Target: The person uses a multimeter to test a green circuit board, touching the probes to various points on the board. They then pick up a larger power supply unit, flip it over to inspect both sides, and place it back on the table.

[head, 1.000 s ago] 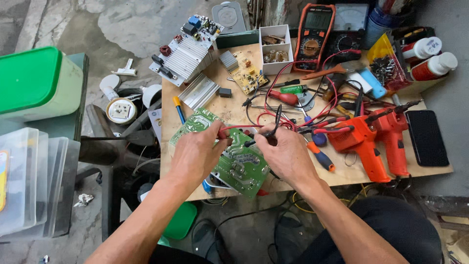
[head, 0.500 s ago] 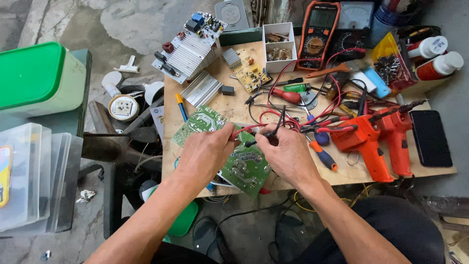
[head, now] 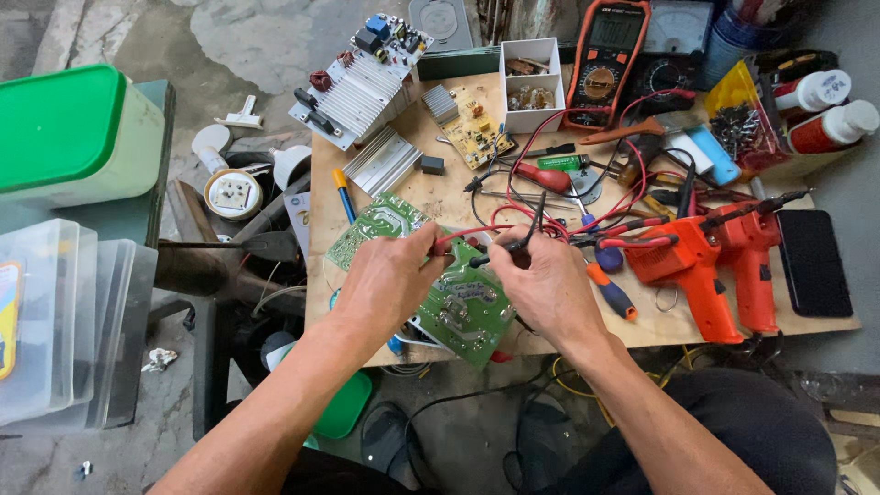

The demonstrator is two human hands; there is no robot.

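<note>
A small wooden bench [head: 458, 197] stands on a rough concrete floor, crowded with tools and electronics, and the person sits at its near edge looking down.

At the front of the bench lies one green circuit board [head: 463, 312], tilted, its long axis running from far left to near right, with its near corner hanging over the edge. Both hands rest over the middle of it. The left hand [head: 390, 275] is closed around a red probe [head: 458, 234], whose tip points right and down toward the board. The right hand [head: 545, 280] is closed around a black probe [head: 513, 246], which points left toward the red one. The two tips meet close together above the board's centre, between the hands; whether they touch it cannot be told. The hands are about equally near the board, one on each side.

Red and black leads run away from the probes to one orange-edged meter [head: 605, 60] at the far edge of the bench. Beside it stands a white divided box [head: 532, 82]. Farther left lie two more boards, one yellow [head: 472, 124] and one with a finned metal block [head: 353, 82]. To the right lie two orange pistol-shaped tools [head: 715, 266] side by side, then a black phone [head: 811, 261]. Two white bottles [head: 830, 110] stand at the far right corner. A green-lidded tub [head: 69, 137] sits off to the left.
</note>
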